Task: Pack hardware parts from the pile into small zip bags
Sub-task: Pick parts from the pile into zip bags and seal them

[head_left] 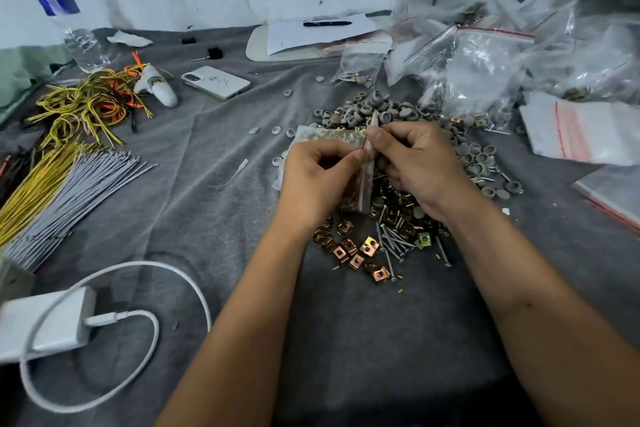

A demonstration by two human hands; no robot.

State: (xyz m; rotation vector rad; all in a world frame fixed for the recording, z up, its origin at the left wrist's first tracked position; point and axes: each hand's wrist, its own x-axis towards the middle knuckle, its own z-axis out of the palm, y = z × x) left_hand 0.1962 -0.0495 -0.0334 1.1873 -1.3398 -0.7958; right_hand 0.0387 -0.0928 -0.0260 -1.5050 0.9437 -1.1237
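Head view: both hands meet over the middle of the grey felt-covered worktop (225, 218). The left hand (313, 180) and right hand (420, 166) each pinch the red-striped top of a small clear plastic zip bag (365, 180), held upright just above the pile of brass square clip nuts, steel screws and grey rubber caps (388, 218).
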